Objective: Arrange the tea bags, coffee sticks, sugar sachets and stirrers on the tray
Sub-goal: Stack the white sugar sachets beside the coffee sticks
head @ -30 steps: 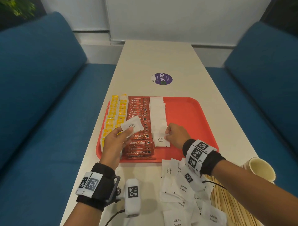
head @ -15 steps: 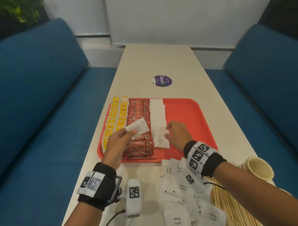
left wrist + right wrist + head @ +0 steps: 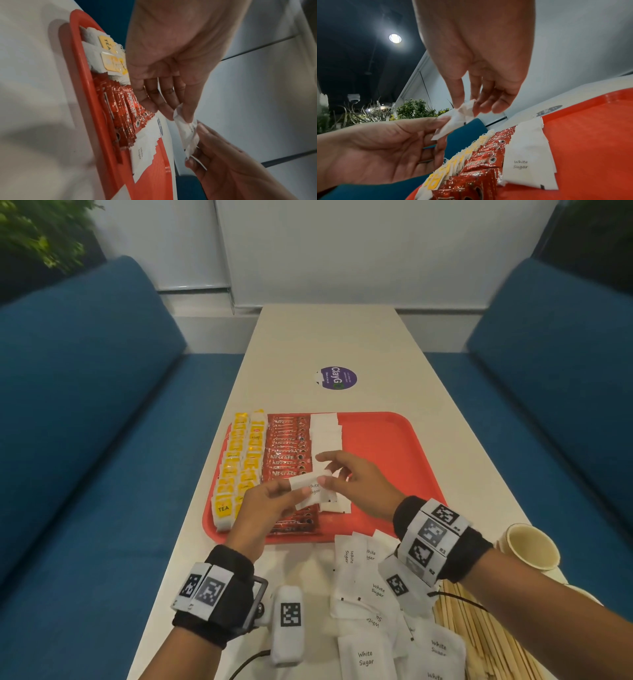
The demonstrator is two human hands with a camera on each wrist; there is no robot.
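Both hands hold one white sugar sachet (image 3: 310,487) in the air above the near part of the red tray (image 3: 394,446). My left hand (image 3: 291,491) pinches its left end and my right hand (image 3: 329,474) pinches its right end. The left wrist view shows the sachet (image 3: 185,134) between the two sets of fingertips. On the tray lie rows of yellow tea bags (image 3: 239,460), red coffee sticks (image 3: 287,453) and white sugar sachets (image 3: 325,429). Loose sachets (image 3: 370,594) and wooden stirrers (image 3: 479,628) lie on the table near me.
A paper cup (image 3: 531,546) stands on the table at the right, beside the stirrers. A purple round sticker (image 3: 337,378) sits beyond the tray. Blue sofas (image 3: 85,440) flank the narrow white table. The tray's right half shows bare red.
My right hand left the sachet it laid in the tray's row and moved left. It now pinches the sachet that my left hand brought toward the middle.
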